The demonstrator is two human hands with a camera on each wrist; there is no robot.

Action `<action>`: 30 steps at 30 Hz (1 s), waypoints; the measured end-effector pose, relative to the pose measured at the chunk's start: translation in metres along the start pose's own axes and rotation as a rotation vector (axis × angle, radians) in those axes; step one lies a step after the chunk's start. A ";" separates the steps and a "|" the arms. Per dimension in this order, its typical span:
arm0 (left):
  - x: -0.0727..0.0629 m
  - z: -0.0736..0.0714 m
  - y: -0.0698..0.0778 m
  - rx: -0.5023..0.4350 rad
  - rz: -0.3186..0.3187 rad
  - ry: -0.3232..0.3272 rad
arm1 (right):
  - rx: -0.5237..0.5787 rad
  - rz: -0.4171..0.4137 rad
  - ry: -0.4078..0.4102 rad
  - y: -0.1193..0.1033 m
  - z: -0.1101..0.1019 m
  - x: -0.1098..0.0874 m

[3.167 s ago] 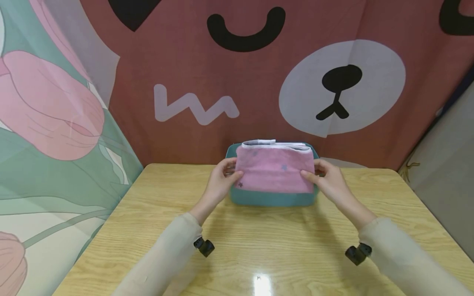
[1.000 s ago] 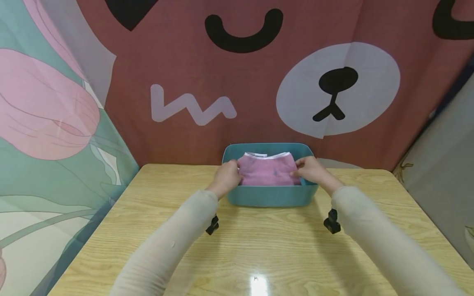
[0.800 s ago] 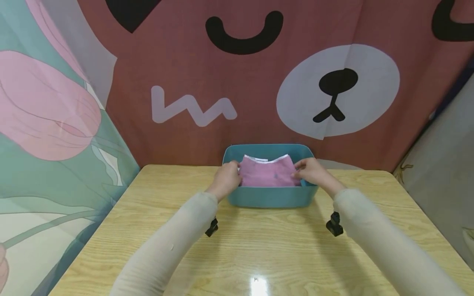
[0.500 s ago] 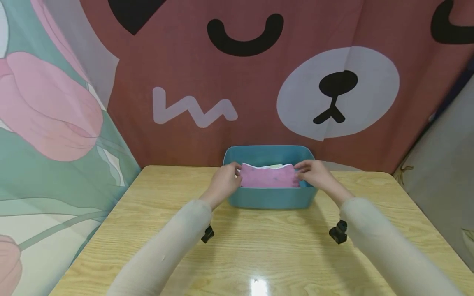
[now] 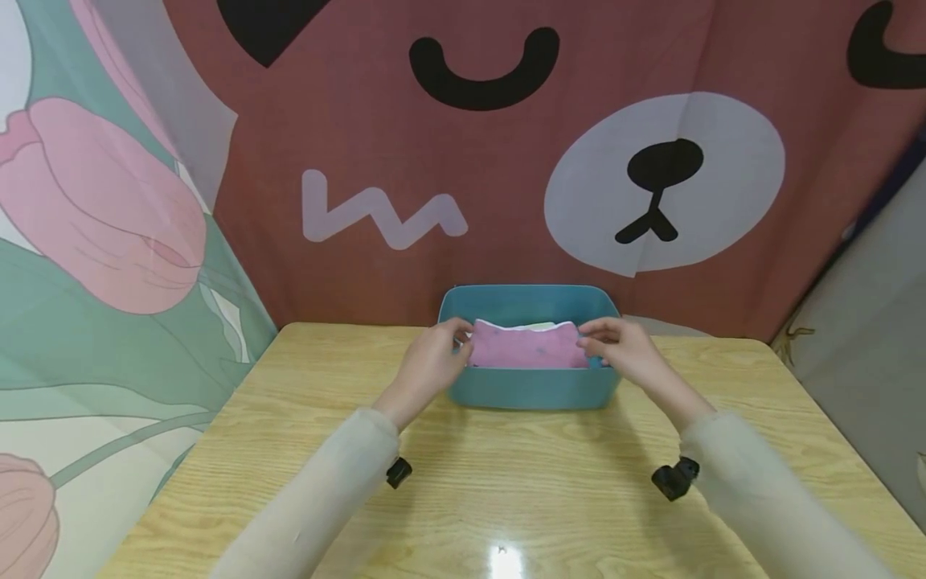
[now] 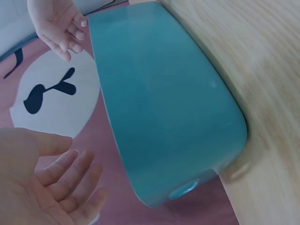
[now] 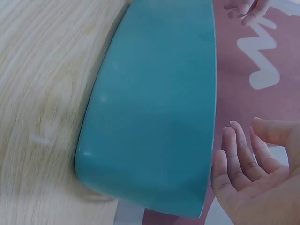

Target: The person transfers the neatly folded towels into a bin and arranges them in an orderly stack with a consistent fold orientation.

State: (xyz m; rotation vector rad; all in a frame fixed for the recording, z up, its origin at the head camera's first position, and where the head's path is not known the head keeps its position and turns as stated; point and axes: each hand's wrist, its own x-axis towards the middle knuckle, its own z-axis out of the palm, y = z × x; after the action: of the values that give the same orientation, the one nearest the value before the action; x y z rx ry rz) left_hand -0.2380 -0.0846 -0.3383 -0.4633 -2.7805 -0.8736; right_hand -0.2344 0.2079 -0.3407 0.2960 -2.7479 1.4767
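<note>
A pink folded cloth (image 5: 526,347) with a white edge and faint star marks stands inside a teal plastic bin (image 5: 531,390). Its lower part is hidden by the bin's front wall. My left hand (image 5: 432,358) is over the bin's left rim, fingers loosely bent beside the cloth's left edge. On the opposite side, my right hand (image 5: 628,351) hovers at the right rim with thumb and fingers apart. Both wrist views show the left palm (image 6: 56,180) and the right palm (image 7: 258,176) with relaxed, spread fingers and nothing between them, outside the bin's wall.
The bin stands at the back edge of a wooden table (image 5: 506,474). Behind it hangs a reddish curtain (image 5: 362,281) with a bear print. A pale yellow-green item (image 5: 538,326) peeks out behind the cloth in the bin. A floral curtain (image 5: 94,362) hangs at left.
Both hands carried the pink cloth down into the bin, then let go of it. The cloth's top has sunk lower, and the hands have drawn slightly apart and back.
</note>
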 end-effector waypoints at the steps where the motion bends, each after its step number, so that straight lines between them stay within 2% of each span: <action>1: -0.002 -0.001 0.001 0.007 0.009 -0.002 | 0.008 -0.001 0.001 -0.001 0.000 -0.002; 4: -0.009 -0.003 0.005 0.022 0.033 0.002 | 0.017 -0.009 0.008 -0.003 0.002 -0.009; 9: -0.020 -0.002 0.007 0.040 0.087 0.054 | 0.000 -0.026 0.021 -0.005 0.003 -0.020; 14: -0.033 0.000 0.008 0.005 0.126 0.084 | 0.009 -0.067 0.041 -0.007 0.004 -0.032; 23: -0.056 0.007 0.008 -0.019 0.141 0.082 | 0.022 -0.072 0.055 -0.002 0.010 -0.055; 30: -0.074 0.015 0.002 0.009 0.145 0.068 | 0.026 -0.063 0.074 0.012 0.014 -0.071</action>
State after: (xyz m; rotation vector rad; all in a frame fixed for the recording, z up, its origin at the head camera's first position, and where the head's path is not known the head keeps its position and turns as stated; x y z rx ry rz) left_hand -0.1698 -0.0912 -0.3693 -0.6133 -2.6500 -0.8276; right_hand -0.1656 0.2142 -0.3653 0.3186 -2.6390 1.4774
